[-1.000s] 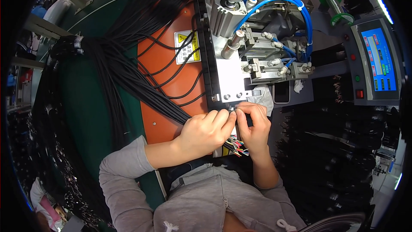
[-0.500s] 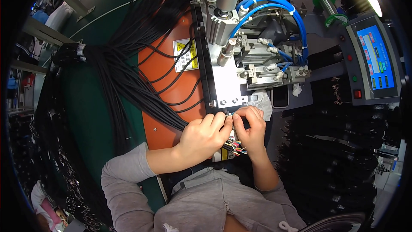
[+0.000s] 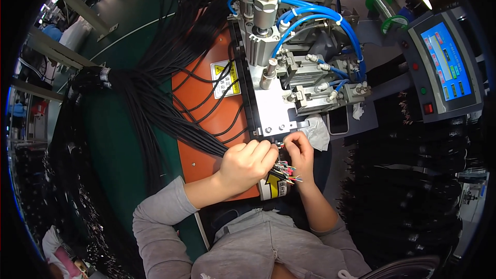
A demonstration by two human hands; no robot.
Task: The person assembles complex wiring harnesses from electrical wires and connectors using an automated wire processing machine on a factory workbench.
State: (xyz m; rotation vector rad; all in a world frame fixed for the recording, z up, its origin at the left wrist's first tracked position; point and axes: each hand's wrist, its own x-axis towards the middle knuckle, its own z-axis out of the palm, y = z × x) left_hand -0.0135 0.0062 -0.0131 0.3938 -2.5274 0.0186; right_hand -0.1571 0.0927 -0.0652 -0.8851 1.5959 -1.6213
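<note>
My left hand (image 3: 247,161) is closed round black cables (image 3: 204,141) at the front edge of the machine. Its knuckles face up and hide part of the grip. Out from beneath it fan stripped cable ends with thin coloured wires (image 3: 285,169). My right hand (image 3: 303,156) is closed in a pinch close beside the left, thumb and forefinger at a few small wire ends just below the machine's metal plate (image 3: 274,108). Exactly which wire it pinches is too small to make out.
Pneumatic cylinders with blue hoses (image 3: 330,13) rise behind the plate. The orange board (image 3: 194,119) carries more cables from a tied bundle (image 3: 103,77). To the right are a phone (image 3: 338,120), a touch screen (image 3: 447,64), a green wire spool (image 3: 385,10) and stacked black cables (image 3: 398,175).
My fingertips have moved slightly apart, and more of the coloured wire ends shows between the hands. The whole view has shifted a little.
</note>
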